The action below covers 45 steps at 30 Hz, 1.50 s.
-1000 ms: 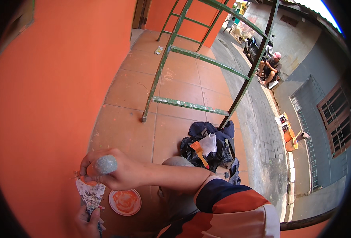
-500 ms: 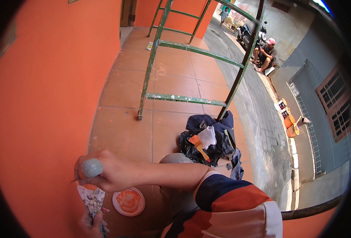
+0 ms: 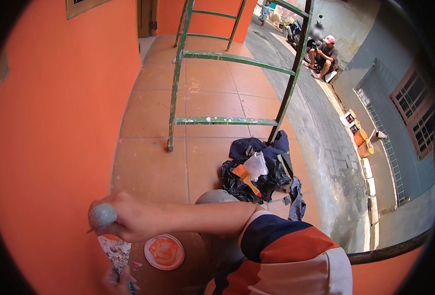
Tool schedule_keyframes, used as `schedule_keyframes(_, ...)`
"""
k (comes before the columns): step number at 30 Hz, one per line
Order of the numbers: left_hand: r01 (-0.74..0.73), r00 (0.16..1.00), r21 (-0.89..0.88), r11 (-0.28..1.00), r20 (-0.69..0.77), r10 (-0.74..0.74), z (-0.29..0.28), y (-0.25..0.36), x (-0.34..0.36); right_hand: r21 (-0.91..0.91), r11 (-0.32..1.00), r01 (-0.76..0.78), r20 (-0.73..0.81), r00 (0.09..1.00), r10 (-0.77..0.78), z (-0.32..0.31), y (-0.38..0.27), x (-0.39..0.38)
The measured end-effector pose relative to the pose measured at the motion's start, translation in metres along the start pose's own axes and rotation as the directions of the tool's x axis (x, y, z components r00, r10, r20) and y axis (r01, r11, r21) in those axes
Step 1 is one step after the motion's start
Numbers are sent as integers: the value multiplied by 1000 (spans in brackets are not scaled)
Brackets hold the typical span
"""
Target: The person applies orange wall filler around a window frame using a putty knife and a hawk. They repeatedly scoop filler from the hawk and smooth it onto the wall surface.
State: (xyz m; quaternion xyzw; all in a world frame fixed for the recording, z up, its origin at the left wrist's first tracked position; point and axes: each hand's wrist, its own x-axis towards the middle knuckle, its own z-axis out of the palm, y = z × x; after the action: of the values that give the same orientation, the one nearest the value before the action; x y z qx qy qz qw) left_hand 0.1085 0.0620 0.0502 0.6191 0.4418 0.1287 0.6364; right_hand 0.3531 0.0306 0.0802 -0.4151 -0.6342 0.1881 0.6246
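My right hand [image 3: 124, 216] is closed around a putty knife [image 3: 103, 215]; its rounded grey handle end shows, and a thin blade edge points at the orange wall. Below it, my left hand [image 3: 117, 281] grips a wide scraper [image 3: 116, 250] whose blade is caked with dried paint, with some orange at its upper end. The two blades are close together; whether they touch is hidden by my right hand. On the tiles beside the scraper lies a round white lid [image 3: 179, 258] smeared with orange paint.
A green metal ladder [image 3: 227, 121] stands ahead on the tiled floor [image 3: 153, 162]. Near its foot, a paintbrush [image 3: 247, 180] rests on black plastic and dark cloth [image 3: 276, 172]. The orange wall [image 3: 55, 123] rises at my left. Across the alley, a person [image 3: 325, 56] sits near several buckets [image 3: 361, 137].
My right hand has moved slightly left and down toward the wall, with the putty knife still in it. My view has shifted a little; both hands keep their grip.
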Motion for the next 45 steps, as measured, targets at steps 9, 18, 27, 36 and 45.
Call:
schedule_keyframes(9,3,1000,-48,999,0,-3,7,6,-4,93,995,-42,-28,999,45,0,-7,0)
schedule_keyframes(18,-28,1000,35,999,8,27,23,23,-12,73,997,-39,-97,994,46,-8,-20,-1)
schedule_keyframes(27,37,997,-109,993,71,-29,34,19,-14,99,990,-101,-95,989,110,-7,-14,-3)
schedule_keyframes(36,34,999,-42,999,-16,-34,39,4,-1,115,991,68,-183,982,-46,-7,-13,-5)
schedule_keyframes(45,10,999,-98,995,-37,-14,54,14,-3,186,980,-72,-118,989,95,-5,-8,-4)
